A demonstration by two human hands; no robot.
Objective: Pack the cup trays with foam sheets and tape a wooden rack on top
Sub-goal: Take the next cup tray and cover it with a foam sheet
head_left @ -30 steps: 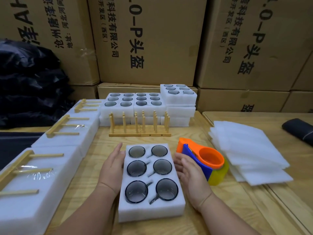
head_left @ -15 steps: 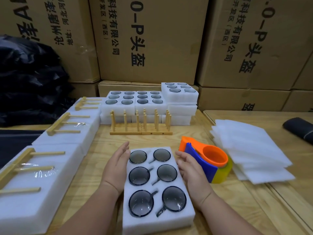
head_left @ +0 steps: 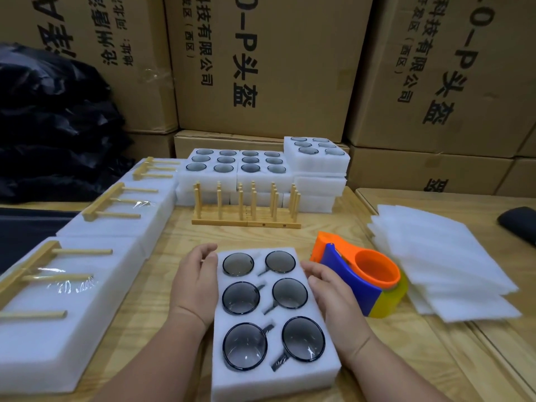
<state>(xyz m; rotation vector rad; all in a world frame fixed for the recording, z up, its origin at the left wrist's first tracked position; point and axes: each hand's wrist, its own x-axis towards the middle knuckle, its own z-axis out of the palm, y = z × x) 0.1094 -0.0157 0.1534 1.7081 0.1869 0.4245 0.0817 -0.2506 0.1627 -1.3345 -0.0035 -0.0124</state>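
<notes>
On the wooden table (head_left: 162, 285), cup tray (head_left: 269, 314) sits between both flat, open-fingered hands' grip.

Stacked cardboard cartons (head_left: 269, 68) wall in a pale wooden table (head_left: 162, 288).

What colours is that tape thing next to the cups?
The plastic tape dispenser is orange and blue, holding a yellowish tape roll, seen in the head view.

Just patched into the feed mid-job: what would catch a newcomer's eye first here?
The white foam cup tray with six dark glass cups, front and centre on the wooden table, flanked by the left hand and right hand on its long sides. Just right of it lies the orange-and-blue tape dispenser, beside a stack of foam sheets. Behind stands a wooden rack.
</notes>
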